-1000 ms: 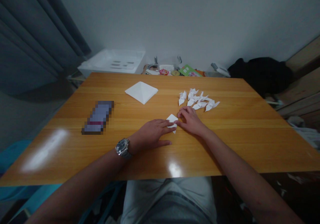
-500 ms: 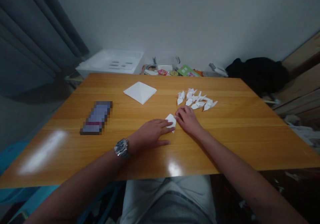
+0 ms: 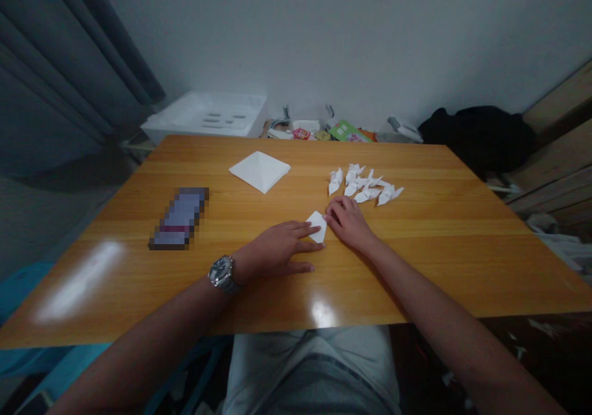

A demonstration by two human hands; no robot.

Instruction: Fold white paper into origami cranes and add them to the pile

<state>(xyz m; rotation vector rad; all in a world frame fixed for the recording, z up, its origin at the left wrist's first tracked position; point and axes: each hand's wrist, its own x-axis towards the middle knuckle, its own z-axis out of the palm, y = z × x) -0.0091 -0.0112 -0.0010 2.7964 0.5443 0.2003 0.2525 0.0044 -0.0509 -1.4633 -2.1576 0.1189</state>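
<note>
A small white piece of folded paper (image 3: 318,219) lies flat on the wooden table (image 3: 444,242) in front of me. My left hand (image 3: 280,247), with a metal watch (image 3: 222,271) on its wrist, rests on the paper with fingers spread; one fingertip presses its middle. At the paper's right corner, my right hand (image 3: 348,219) is closed, thumb and fingers pinching that edge. Just beyond the right hand stand several small folded paper figures (image 3: 367,190), grouped close together.
A larger folded paper diamond (image 3: 259,171) lies at the back of the table. To the left is a pixelated phone (image 3: 180,217). Behind the table's far edge are a white plastic tray (image 3: 208,116), assorted items and a black cloth (image 3: 476,131).
My left fingers have spread farther apart, the middle ones reaching slightly right past the paper's lower tip. My right hand stays at the same corner.
</note>
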